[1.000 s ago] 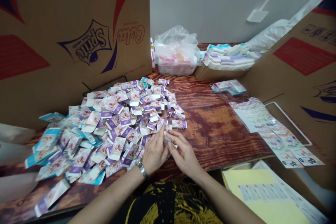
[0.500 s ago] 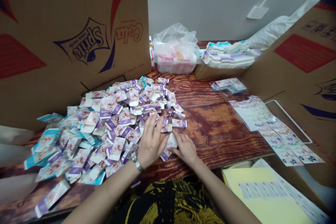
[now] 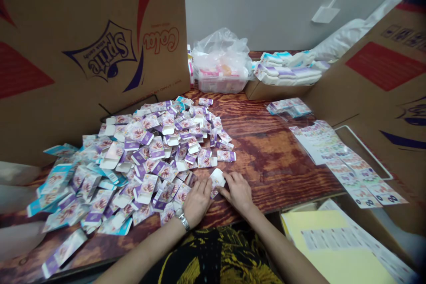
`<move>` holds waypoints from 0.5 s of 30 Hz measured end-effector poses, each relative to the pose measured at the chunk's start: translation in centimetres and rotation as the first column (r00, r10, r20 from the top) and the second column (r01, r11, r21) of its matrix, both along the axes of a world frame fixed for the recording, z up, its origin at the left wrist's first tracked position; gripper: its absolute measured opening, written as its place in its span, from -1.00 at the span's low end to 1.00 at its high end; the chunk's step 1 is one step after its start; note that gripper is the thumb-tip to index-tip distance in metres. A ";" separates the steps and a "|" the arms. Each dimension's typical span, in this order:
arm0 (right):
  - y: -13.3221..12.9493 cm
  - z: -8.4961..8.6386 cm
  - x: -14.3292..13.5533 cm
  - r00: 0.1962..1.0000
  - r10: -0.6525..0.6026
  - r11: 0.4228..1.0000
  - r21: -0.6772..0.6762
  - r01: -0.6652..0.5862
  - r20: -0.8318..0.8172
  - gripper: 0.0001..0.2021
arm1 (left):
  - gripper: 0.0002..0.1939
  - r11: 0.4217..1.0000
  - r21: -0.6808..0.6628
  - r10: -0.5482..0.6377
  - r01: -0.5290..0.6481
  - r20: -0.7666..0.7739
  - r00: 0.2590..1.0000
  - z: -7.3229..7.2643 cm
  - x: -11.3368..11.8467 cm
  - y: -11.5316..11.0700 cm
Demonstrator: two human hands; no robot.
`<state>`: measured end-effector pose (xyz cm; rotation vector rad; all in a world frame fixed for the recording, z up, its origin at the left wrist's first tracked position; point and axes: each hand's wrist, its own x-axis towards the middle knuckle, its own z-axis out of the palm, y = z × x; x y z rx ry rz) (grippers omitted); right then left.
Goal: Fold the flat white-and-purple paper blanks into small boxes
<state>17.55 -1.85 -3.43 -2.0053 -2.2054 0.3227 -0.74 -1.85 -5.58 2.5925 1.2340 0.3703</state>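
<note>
A small printed carton with a raised white end flap is between my two hands, near the table's front edge. My left hand, with a metal watch at the wrist, has its fingers together against the carton's left side. From the right, my right hand grips the carton between thumb and bent fingers. Its lower part is hidden by the hands. Just left of them spreads a heap of small purple-and-white cartons, several with open flaps, with turquoise ones mixed in at the left.
Large cardboard boxes stand at the left and right. At the back are a bagged plastic tub and a low box of wrapped packs. Sticker sheets lie on the right, above yellow paper.
My left hand has come down from the heap's edge to the carton's left side. My right hand stays on the carton, which is shifted slightly.
</note>
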 end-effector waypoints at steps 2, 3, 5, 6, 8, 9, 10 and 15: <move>-0.2 -0.1 0.0 1.000 -0.010 1.000 0.024 0.011 -0.026 -0.65 | -0.49 1.000 0.011 0.007 -0.008 0.010 1.000 -0.2 0.0 0.0; -0.3 -0.1 0.0 0.999 -0.014 0.999 0.043 0.016 -0.040 -0.67 | -0.50 1.000 0.015 0.011 -0.011 0.013 1.000 -0.2 0.0 0.0; -0.5 -0.2 -0.1 0.998 -0.012 0.996 0.092 0.018 -0.067 -0.71 | -0.50 1.000 0.017 0.013 -0.013 0.011 1.000 -0.4 -0.1 -0.1; -0.5 -0.2 -0.1 0.996 -0.008 0.993 0.118 0.019 -0.086 -0.73 | -0.49 1.000 0.016 0.010 -0.010 0.010 1.000 -0.4 -0.1 -0.1; -0.5 0.0 -0.2 0.986 -0.014 0.987 0.157 0.041 -0.165 -0.78 | -0.47 1.000 0.011 0.003 -0.003 0.017 1.000 -0.3 -0.1 -0.2; -0.4 0.1 -0.2 0.973 -0.027 0.985 0.159 0.065 -0.229 -0.80 | -0.45 1.000 0.009 0.000 -0.001 0.027 1.000 -0.2 0.0 -0.2; -0.3 0.3 -0.2 0.949 -0.048 0.985 0.142 0.096 -0.311 -0.81 | -0.41 1.000 0.007 0.000 0.000 0.039 0.999 0.0 0.0 -0.2; 0.5 1.7 -0.5 0.693 -0.188 0.981 -0.106 0.160 -0.696 -0.81 | -0.24 0.994 0.029 0.102 -0.105 0.098 0.990 1.3 0.8 0.2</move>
